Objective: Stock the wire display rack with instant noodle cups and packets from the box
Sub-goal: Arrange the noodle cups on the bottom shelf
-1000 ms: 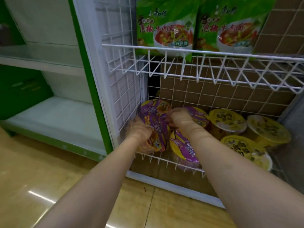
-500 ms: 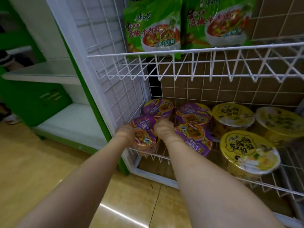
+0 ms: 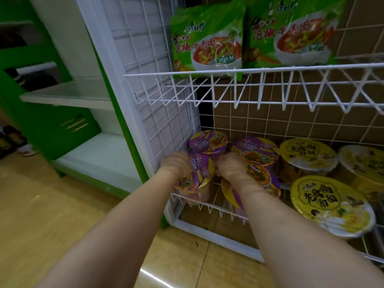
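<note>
Green-white shelving (image 3: 68,96) left, tan glossy floor (image 3: 52,215).

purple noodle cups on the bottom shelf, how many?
4. Back-left cup, back-right cup, front-left cup under the left hand, front-right cup under the right hand. More may sit hidden behind.

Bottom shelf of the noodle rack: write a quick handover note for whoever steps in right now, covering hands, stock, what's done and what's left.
Left hand: grip on the front-left purple cup, which is tilted at the shelf's front edge.
Right hand: resting on the front purple cup beside it; whether it is actually gripping is hard to tell.
Bottom shelf: two more purple cups behind, yellow cups to the right.
Upper shelf: two green packets standing.
Done: both shelves are part filled.
Left: seat the two front purple cups upright, then carry on stocking. The box is out of view.
</note>
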### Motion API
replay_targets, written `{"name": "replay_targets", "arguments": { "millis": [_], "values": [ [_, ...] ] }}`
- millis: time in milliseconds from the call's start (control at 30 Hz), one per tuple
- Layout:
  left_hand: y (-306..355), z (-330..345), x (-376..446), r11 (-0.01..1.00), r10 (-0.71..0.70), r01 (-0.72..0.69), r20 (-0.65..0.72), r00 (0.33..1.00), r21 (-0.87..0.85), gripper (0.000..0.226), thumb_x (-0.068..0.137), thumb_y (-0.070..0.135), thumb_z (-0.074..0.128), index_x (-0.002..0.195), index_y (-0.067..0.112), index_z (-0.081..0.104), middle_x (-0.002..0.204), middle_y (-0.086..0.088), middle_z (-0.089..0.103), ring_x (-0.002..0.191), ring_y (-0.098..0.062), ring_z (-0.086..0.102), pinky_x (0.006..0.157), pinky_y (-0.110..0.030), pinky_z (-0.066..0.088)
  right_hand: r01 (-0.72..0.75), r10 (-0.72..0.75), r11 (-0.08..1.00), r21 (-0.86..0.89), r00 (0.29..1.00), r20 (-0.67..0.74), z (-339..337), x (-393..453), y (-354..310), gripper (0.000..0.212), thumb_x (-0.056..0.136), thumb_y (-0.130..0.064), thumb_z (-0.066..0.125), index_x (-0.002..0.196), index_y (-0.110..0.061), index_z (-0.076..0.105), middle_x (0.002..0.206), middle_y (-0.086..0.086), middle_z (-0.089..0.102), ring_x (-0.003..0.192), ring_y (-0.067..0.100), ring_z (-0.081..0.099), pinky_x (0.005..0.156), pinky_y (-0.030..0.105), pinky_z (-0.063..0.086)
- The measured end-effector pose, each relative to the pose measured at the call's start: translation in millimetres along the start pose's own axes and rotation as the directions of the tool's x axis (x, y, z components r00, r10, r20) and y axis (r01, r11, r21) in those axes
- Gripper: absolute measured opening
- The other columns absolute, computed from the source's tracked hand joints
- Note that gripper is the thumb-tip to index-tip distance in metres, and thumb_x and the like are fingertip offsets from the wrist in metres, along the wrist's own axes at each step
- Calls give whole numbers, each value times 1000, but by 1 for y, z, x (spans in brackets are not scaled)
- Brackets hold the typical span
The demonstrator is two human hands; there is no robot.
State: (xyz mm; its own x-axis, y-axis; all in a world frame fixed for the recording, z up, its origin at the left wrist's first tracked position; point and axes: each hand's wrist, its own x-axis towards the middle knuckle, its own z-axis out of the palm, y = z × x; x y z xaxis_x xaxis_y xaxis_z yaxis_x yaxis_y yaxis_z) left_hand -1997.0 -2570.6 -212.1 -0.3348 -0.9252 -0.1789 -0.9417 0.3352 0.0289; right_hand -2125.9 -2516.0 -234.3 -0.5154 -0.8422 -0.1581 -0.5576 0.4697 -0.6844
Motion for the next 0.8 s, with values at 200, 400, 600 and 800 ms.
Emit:
{"name": "replay_targets", "arguments": {
  "millis": [200,400,600,800],
  "values": [
    [40,8,35,965,151,-197,-252,956,-171,42,94,22,48,133,7,48,141,-18,38,130,-34,37,106,-38,35,20,7,975,221,993,-121,-29,3,27,30,91,-5,42,101,6,68,108,23,66,107,36,60,97,41,45],
    [72,37,71,928,298,-331,-193,935,-169,66,96,22,45,150,8,11,159,-10,3,146,-27,2,118,-41,13,-15,77,968,250,968,-240,-40,-1,45,26,92,-8,50,107,-4,71,119,12,66,116,24,56,92,19,35],
    [73,48,79,956,219,-243,-151,964,-165,54,99,27,38,150,27,20,157,-1,17,145,-32,7,114,-52,12,3,48,989,146,938,-345,-37,4,51,25,92,-10,52,110,-7,69,117,12,66,112,26,57,82,20,34],
    [82,40,66,946,234,-267,-184,955,-182,54,94,22,53,144,21,34,151,-9,28,138,-40,21,109,-66,15,-50,74,996,70,914,-399,-28,8,49,26,94,-16,50,108,-7,70,113,19,66,109,33,58,81,30,39]
  ]
}}
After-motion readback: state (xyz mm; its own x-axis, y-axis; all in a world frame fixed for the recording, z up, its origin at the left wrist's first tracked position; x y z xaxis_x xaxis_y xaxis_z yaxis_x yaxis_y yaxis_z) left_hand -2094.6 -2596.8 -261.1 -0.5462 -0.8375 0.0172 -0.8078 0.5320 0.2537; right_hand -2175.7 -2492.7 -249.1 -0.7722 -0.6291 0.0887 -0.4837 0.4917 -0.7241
